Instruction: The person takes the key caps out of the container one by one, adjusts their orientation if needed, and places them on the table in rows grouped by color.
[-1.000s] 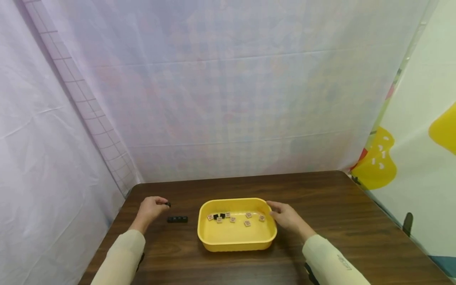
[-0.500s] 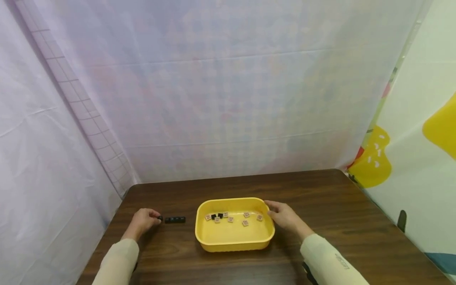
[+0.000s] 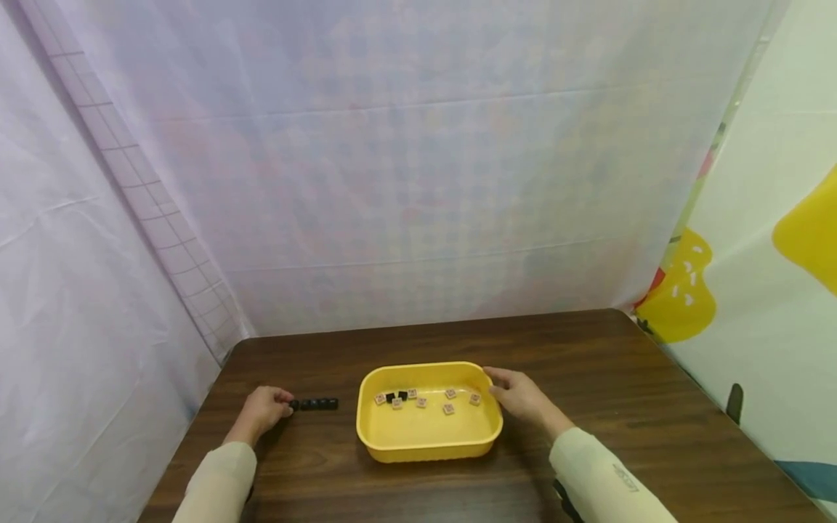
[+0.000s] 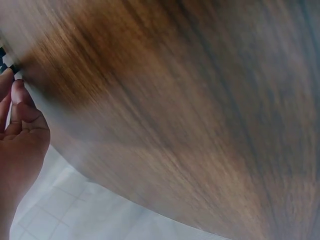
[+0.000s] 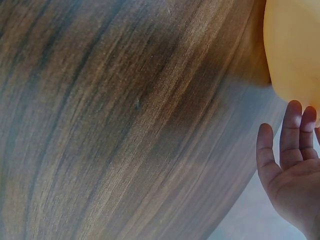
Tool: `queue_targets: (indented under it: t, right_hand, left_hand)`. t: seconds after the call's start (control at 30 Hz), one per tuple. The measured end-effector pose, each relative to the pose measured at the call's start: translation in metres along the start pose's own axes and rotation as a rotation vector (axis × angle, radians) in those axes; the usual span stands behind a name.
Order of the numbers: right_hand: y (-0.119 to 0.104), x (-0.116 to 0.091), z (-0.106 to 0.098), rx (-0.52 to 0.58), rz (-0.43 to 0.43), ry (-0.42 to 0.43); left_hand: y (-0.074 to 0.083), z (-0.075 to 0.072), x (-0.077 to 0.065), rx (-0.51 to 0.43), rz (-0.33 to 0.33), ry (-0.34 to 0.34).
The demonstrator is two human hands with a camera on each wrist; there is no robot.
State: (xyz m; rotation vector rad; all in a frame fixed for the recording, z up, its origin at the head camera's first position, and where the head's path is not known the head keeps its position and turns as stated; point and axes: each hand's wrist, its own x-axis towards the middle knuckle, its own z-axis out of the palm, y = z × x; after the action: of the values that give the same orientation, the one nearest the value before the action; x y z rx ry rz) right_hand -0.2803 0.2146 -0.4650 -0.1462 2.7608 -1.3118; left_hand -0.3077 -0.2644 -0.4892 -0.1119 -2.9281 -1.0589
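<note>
My left hand (image 3: pixel 264 411) pinches a small black block between thumb and fingertips, at the left end of a straight row of black blocks (image 3: pixel 318 404) on the table. In the left wrist view the fingertips (image 4: pixel 20 90) meet the dark blocks (image 4: pixel 6 61) at the frame's edge. A yellow plastic tub (image 3: pixel 428 446) stands to the right of the row. At its right rim rests my right hand (image 3: pixel 523 399); the right wrist view has its fingers fairly straight against the tub's outer wall (image 5: pixel 292 50).
Inside the tub lie several small square blocks with pinkish, marked faces (image 3: pixel 448 410), plus two black ones (image 3: pixel 402 396). The dark wooden table (image 3: pixel 575 349) ends at a pale curtain (image 3: pixel 418 218) behind. Another white curtain (image 3: pixel 85 327) hangs at the left.
My left hand has come down and toward me with the black block, from behind the row to its left end. The right hand stays at the tub; the head view shifts slightly.
</note>
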Motion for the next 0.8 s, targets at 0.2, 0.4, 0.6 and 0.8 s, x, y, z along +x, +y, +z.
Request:
queue_targets:
  t: [0.2,0.4,0.6,0.8]
  right_hand:
    - [0.0,0.0,0.0,-0.005,-0.013,0.005]
    - [0.0,0.001,-0.001,-0.013,-0.029,0.002]
    - [-0.001,0.001,-0.001,-0.012,-0.019,-0.004]
    - [0.0,0.001,-0.001,-0.013,-0.016,-0.006]
  left_hand:
    - [0.005,0.0,0.0,-0.013,-0.038,-0.009]
    - [0.009,0.002,0.0,0.002,-0.045,-0.002]
    - [0.009,0.002,-0.001,-0.004,-0.041,0.004]
    - [0.013,0.0,-0.002,-0.001,-0.062,0.022]
